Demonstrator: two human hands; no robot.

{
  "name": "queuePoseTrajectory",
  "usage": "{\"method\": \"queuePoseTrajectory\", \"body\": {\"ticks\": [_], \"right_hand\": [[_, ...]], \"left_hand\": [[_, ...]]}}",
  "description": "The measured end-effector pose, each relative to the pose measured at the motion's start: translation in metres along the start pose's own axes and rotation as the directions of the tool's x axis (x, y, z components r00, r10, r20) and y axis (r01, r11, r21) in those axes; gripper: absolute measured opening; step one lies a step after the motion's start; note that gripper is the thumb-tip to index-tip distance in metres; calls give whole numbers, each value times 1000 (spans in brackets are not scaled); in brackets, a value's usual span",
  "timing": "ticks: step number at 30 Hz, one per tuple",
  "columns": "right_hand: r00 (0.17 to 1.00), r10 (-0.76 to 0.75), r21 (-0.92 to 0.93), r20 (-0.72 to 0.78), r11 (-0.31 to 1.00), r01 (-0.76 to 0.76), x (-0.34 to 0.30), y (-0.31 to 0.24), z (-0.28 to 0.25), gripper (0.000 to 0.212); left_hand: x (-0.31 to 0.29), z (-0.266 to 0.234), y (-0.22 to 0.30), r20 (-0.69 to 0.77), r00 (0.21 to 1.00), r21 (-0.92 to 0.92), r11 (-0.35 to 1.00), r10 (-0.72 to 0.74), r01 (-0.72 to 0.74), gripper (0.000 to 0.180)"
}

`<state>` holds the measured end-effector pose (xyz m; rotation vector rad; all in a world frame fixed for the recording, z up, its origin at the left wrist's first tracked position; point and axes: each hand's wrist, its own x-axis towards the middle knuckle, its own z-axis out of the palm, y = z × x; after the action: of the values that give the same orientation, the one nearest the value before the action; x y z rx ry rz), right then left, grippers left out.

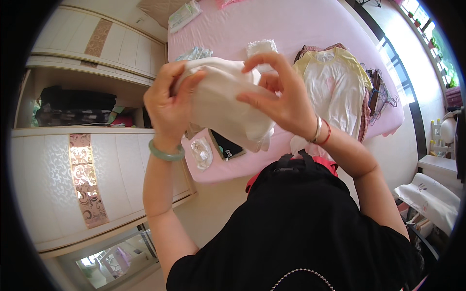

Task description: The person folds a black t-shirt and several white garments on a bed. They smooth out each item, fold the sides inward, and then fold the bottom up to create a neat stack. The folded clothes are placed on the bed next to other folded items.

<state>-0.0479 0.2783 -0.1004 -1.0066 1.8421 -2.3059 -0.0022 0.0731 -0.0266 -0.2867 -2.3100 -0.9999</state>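
A bunched cream-white cloth garment (218,99) hangs in front of me over the bed; its kind is hard to make out. My left hand (167,94) is closed on its upper left edge, thumb in front. My right hand (286,99) is at its upper right side, thumb and fingers spread apart and touching or very near the fabric. Beyond it on the bed lie a folded white cloth (262,47) and a pale blue-green cloth (198,53). A small white bundled item (201,153) and a folded black garment (225,145) lie nearer, partly under the held garment.
A pink-sheeted bed (233,22) fills the middle. To the right lie a white shirt with yellow sleeves (330,72), plaid cloth (364,119) and tangled cables (383,99). A wardrobe (53,165) with an open shelf of dark clothes (75,106) stands on the left.
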Motion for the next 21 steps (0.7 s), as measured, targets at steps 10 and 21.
{"method": "queuePoseTrajectory", "body": {"ticks": [10, 21], "right_hand": [[985, -173, -388, 5, 907, 161, -42, 37, 12, 20], [996, -74, -337, -41, 940, 56, 2, 60, -13, 8]], "left_hand": [[8, -46, -8, 90, 995, 64, 997, 44, -50, 21], [10, -53, 0, 235, 971, 110, 992, 36, -64, 20]]}}
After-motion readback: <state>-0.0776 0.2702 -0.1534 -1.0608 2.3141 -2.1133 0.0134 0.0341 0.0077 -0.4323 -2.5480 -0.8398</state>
